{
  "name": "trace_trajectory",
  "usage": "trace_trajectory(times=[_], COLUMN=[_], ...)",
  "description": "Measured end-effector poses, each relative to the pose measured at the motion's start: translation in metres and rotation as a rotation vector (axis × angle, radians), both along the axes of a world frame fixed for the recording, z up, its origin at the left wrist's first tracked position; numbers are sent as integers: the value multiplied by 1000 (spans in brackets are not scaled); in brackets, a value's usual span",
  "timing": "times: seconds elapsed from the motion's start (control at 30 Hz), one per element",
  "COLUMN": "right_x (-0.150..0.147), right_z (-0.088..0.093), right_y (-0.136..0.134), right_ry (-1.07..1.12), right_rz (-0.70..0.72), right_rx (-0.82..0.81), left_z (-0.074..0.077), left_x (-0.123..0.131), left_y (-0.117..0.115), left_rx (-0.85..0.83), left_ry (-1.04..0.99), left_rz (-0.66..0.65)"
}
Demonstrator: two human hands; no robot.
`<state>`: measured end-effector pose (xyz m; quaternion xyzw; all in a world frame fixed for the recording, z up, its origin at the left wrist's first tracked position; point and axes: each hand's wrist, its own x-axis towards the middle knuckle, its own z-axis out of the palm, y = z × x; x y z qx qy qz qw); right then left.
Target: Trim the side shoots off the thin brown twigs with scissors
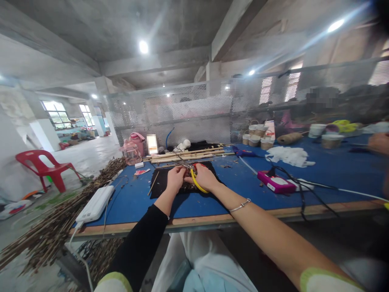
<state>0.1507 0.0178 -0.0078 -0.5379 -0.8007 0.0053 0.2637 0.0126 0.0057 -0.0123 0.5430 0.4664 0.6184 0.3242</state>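
Note:
My right hand (204,177) holds scissors with yellow handles (197,182), their blades pointing up and left over the blue table (237,202). Close beside it, my left hand (176,180) has its fingers pressed together; what they pinch is too small to make out. Both hands are above a black cloth (159,184) strewn with brown bits. A thin stick (154,183) lies on the cloth's left part. Behind the hands, several long pale sticks (194,155) lie across the table.
A white power bank (95,204) lies at the table's left edge, near bundled dry twigs (60,219). A pink bottle (133,152) stands behind. To the right are a blue glue gun (244,152), white fluff (290,157), a magenta box (276,182) and cables. Another person's hand (379,143) shows far right.

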Motion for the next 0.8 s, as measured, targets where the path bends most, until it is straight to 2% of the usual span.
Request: trace_trajectory(times=[0.17,0.33,0.6,0.8], right_x=[0,0,1,2], right_z=[5,5,0,2], right_y=[-5,-4,3,2], right_ry=[-40,-63,-68,-80], right_rz=[-27,-54,-57,-97], right_rx=[-42,-106,-132,-115], left_z=[3,3,-8,-9], left_x=[-3,-3,-7,-6], left_y=[-4,-5,7,10], left_rx=[45,50,8,-72], left_ry=[218,246,196,-10], left_rz=[103,147,154,113])
